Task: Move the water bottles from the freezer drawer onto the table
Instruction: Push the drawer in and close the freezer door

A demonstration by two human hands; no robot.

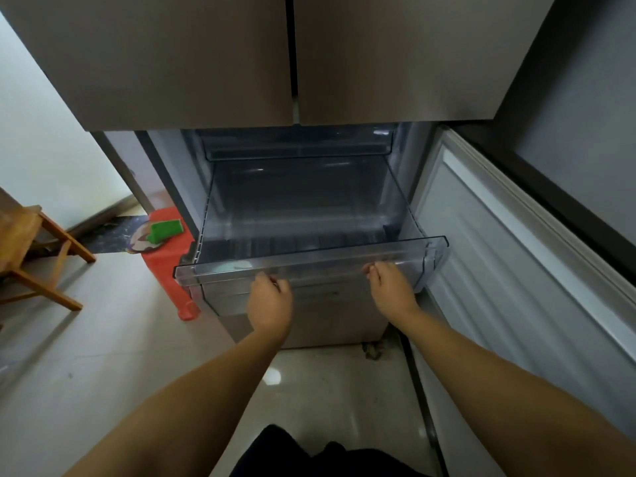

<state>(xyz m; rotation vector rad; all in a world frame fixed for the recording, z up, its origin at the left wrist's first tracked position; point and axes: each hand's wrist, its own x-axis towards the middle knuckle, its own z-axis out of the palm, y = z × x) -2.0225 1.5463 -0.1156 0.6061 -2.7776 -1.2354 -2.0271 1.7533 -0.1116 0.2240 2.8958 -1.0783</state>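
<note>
My left hand [270, 301] and right hand [390, 287] each curl their fingers over the front lip of the clear plastic freezer drawer [309, 266], mid-frame, pulled out toward me, its long axis running left to right. The open white-lined freezer door [516, 256] stands at right. A red plastic stool [165, 256] holding a green sponge [165, 230] sits left, beside a wooden chair [31, 249].

No readable text, labels, brands or numbers anywhere in view.

pale tiled floor [103, 339], red stool [168, 256], wooden chair [31, 256] standing on it
</note>
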